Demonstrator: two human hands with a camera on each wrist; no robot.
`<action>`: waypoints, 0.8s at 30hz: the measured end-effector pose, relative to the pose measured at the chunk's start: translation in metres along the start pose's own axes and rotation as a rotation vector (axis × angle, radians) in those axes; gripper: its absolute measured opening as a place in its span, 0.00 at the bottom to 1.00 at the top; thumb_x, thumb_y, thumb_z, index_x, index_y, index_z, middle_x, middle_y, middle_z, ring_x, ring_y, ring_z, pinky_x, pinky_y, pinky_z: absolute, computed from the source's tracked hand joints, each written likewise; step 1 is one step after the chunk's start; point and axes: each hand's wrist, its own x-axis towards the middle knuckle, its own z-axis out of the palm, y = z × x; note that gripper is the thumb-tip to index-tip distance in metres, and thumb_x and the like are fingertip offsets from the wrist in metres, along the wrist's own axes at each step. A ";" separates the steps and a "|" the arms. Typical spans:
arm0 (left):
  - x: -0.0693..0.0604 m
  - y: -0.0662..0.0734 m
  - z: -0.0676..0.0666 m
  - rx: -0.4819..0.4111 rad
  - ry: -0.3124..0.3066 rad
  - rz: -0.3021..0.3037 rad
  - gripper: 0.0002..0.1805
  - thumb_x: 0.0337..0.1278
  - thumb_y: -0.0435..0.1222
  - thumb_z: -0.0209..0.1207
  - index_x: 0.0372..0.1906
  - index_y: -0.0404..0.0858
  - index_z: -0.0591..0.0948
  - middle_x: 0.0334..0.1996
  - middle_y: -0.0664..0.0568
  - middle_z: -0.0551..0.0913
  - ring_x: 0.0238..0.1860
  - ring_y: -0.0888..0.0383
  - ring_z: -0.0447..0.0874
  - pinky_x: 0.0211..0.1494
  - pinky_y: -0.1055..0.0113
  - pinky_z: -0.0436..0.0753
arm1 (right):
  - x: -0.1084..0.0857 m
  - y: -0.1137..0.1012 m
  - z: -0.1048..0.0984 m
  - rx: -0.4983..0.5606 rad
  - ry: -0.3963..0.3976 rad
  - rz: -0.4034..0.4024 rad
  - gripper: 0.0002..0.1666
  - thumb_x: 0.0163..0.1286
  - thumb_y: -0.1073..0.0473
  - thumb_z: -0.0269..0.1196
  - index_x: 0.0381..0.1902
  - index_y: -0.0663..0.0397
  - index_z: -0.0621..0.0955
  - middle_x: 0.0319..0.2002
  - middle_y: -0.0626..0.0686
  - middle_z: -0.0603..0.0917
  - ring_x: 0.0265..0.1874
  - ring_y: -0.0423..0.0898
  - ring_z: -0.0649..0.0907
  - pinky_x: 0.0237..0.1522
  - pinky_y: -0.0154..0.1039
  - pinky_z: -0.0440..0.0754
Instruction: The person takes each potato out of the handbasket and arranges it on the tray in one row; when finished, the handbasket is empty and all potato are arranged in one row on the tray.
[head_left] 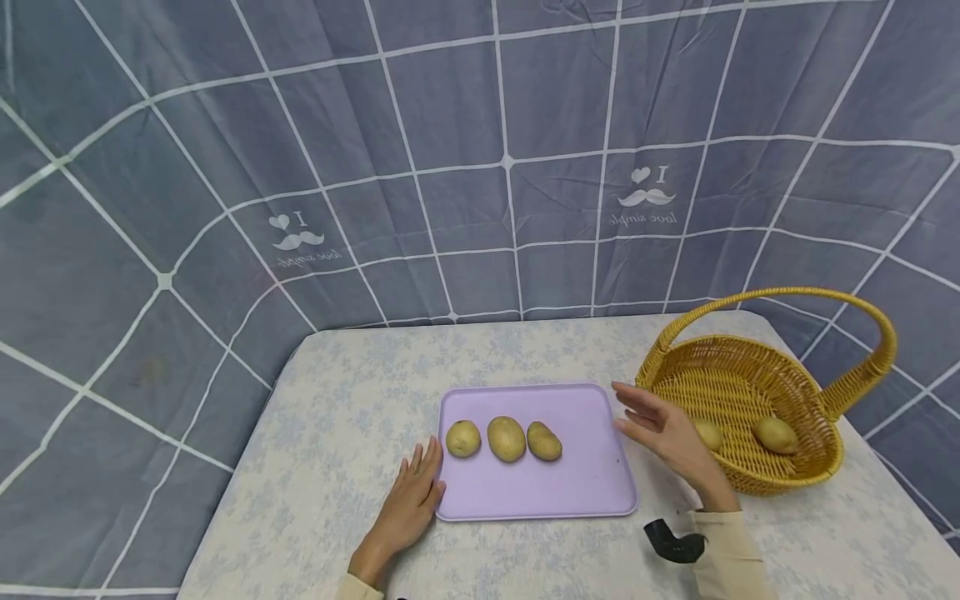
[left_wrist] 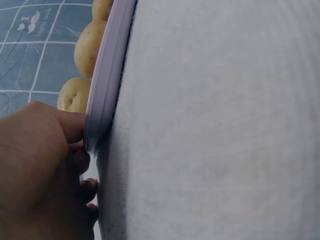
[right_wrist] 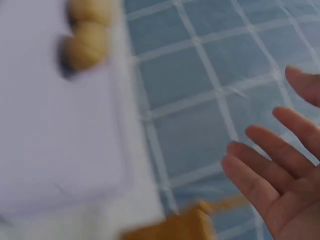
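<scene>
A lilac tray [head_left: 592,467] lies on the table with three potatoes in a row: a round potato [head_left: 463,438] at the left, a larger oval potato [head_left: 506,439], and a slimmer potato [head_left: 544,442]. My left hand [head_left: 408,504] rests at the tray's left edge, its thumb touching the rim [left_wrist: 102,85]. My right hand [head_left: 671,437] is held between the tray's right side and a yellow wicker basket [head_left: 720,354]. Its fingers are spread in the right wrist view, with nothing in them. Inside the basket sit a potato [head_left: 776,435] and another potato [head_left: 707,433], partly hidden.
The basket's tall handle [head_left: 780,292] arches over its opening. A black strap-like piece [head_left: 673,542] is by the right sleeve. A pale patterned cloth [head_left: 352,400] covers the table, and a grey-blue checked curtain [head_left: 450,208] hangs behind it.
</scene>
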 end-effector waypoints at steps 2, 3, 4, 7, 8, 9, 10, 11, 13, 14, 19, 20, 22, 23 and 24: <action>0.000 0.000 0.000 0.000 -0.003 0.000 0.30 0.74 0.40 0.43 0.73 0.30 0.54 0.75 0.43 0.48 0.75 0.41 0.40 0.74 0.43 0.37 | -0.009 -0.008 -0.021 0.032 0.041 -0.004 0.30 0.67 0.67 0.61 0.66 0.68 0.68 0.63 0.55 0.75 0.59 0.34 0.75 0.55 0.25 0.76; 0.000 0.001 0.000 0.000 -0.004 -0.001 0.30 0.74 0.40 0.43 0.73 0.30 0.54 0.75 0.43 0.48 0.75 0.41 0.40 0.74 0.43 0.37 | -0.013 -0.011 -0.032 0.038 0.061 -0.007 0.30 0.68 0.68 0.60 0.66 0.68 0.67 0.62 0.51 0.76 0.58 0.31 0.76 0.53 0.24 0.76; 0.000 0.001 0.000 -0.001 -0.005 -0.002 0.30 0.74 0.40 0.43 0.73 0.30 0.54 0.75 0.43 0.48 0.75 0.41 0.39 0.74 0.43 0.37 | -0.016 -0.012 -0.043 0.047 0.082 -0.004 0.30 0.68 0.69 0.59 0.67 0.68 0.67 0.62 0.47 0.76 0.58 0.31 0.76 0.52 0.23 0.76; 0.000 0.001 -0.001 0.001 -0.006 -0.005 0.30 0.74 0.39 0.43 0.73 0.31 0.53 0.75 0.43 0.48 0.75 0.41 0.39 0.75 0.43 0.37 | -0.023 -0.007 -0.074 -0.003 0.128 0.052 0.32 0.70 0.67 0.58 0.71 0.61 0.64 0.66 0.44 0.71 0.60 0.28 0.72 0.52 0.20 0.73; 0.000 0.000 -0.001 0.003 -0.005 -0.005 0.30 0.74 0.39 0.43 0.73 0.31 0.53 0.75 0.43 0.48 0.75 0.41 0.39 0.75 0.43 0.37 | -0.023 -0.003 -0.084 -0.035 0.127 0.080 0.34 0.71 0.65 0.57 0.72 0.59 0.61 0.69 0.47 0.68 0.64 0.30 0.69 0.53 0.18 0.71; 0.000 0.000 -0.001 0.003 -0.004 -0.006 0.30 0.74 0.39 0.43 0.73 0.31 0.53 0.75 0.43 0.48 0.75 0.41 0.39 0.75 0.43 0.37 | -0.024 0.003 -0.093 -0.074 0.124 0.112 0.36 0.72 0.63 0.57 0.74 0.56 0.59 0.72 0.50 0.64 0.67 0.34 0.66 0.53 0.16 0.69; 0.000 0.000 -0.001 0.005 -0.002 -0.005 0.30 0.74 0.39 0.43 0.73 0.31 0.54 0.75 0.43 0.48 0.75 0.41 0.40 0.74 0.43 0.38 | -0.023 0.009 -0.101 -0.115 0.111 0.144 0.37 0.72 0.60 0.57 0.75 0.54 0.56 0.73 0.54 0.60 0.70 0.40 0.64 0.51 0.14 0.66; 0.000 0.000 -0.001 0.005 0.000 -0.005 0.30 0.74 0.39 0.44 0.73 0.31 0.54 0.75 0.43 0.48 0.75 0.41 0.40 0.74 0.43 0.38 | -0.023 0.016 -0.108 -0.154 0.087 0.176 0.39 0.72 0.58 0.57 0.76 0.52 0.53 0.75 0.58 0.55 0.72 0.46 0.60 0.50 0.12 0.65; -0.001 -0.001 -0.001 0.002 0.002 -0.003 0.30 0.74 0.39 0.44 0.73 0.31 0.54 0.75 0.43 0.48 0.75 0.41 0.40 0.74 0.42 0.38 | -0.022 0.029 -0.118 -0.211 0.036 0.232 0.43 0.72 0.55 0.57 0.76 0.53 0.49 0.75 0.65 0.50 0.72 0.61 0.55 0.47 0.12 0.64; -0.001 -0.001 0.000 0.000 0.001 -0.004 0.30 0.73 0.39 0.44 0.73 0.30 0.54 0.75 0.43 0.48 0.75 0.41 0.40 0.74 0.42 0.38 | -0.021 0.035 -0.121 -0.227 0.014 0.259 0.44 0.72 0.53 0.58 0.76 0.55 0.48 0.74 0.68 0.49 0.70 0.68 0.54 0.47 0.14 0.65; 0.000 -0.003 0.001 -0.009 -0.002 -0.012 0.30 0.73 0.39 0.44 0.73 0.31 0.54 0.75 0.44 0.47 0.76 0.42 0.40 0.74 0.43 0.38 | -0.019 0.056 -0.123 -0.262 -0.080 0.306 0.47 0.70 0.53 0.59 0.75 0.64 0.49 0.72 0.73 0.51 0.67 0.74 0.54 0.66 0.56 0.64; 0.000 -0.003 0.002 -0.011 0.000 -0.011 0.30 0.73 0.39 0.44 0.73 0.32 0.54 0.75 0.44 0.47 0.76 0.42 0.39 0.75 0.43 0.38 | -0.019 0.058 -0.122 -0.272 -0.091 0.309 0.46 0.70 0.53 0.60 0.74 0.65 0.50 0.72 0.73 0.52 0.67 0.74 0.54 0.64 0.64 0.61; 0.001 -0.003 0.003 -0.014 0.006 -0.005 0.30 0.73 0.39 0.45 0.73 0.31 0.54 0.75 0.44 0.48 0.76 0.42 0.40 0.74 0.43 0.38 | -0.019 0.059 -0.120 -0.290 -0.119 0.311 0.46 0.69 0.53 0.61 0.74 0.67 0.52 0.70 0.73 0.55 0.67 0.74 0.56 0.60 0.71 0.60; 0.000 -0.004 0.003 -0.014 0.008 0.001 0.30 0.73 0.39 0.45 0.73 0.31 0.54 0.75 0.44 0.48 0.76 0.41 0.40 0.74 0.43 0.38 | -0.020 0.059 -0.119 -0.308 -0.131 0.326 0.45 0.69 0.52 0.61 0.73 0.66 0.54 0.70 0.72 0.57 0.67 0.73 0.58 0.59 0.69 0.62; 0.000 -0.004 0.004 -0.015 0.013 0.010 0.30 0.73 0.39 0.45 0.73 0.30 0.55 0.75 0.43 0.48 0.75 0.40 0.40 0.74 0.42 0.38 | -0.021 0.060 -0.118 -0.305 -0.149 0.345 0.45 0.69 0.51 0.61 0.73 0.66 0.55 0.70 0.72 0.58 0.67 0.71 0.60 0.59 0.66 0.65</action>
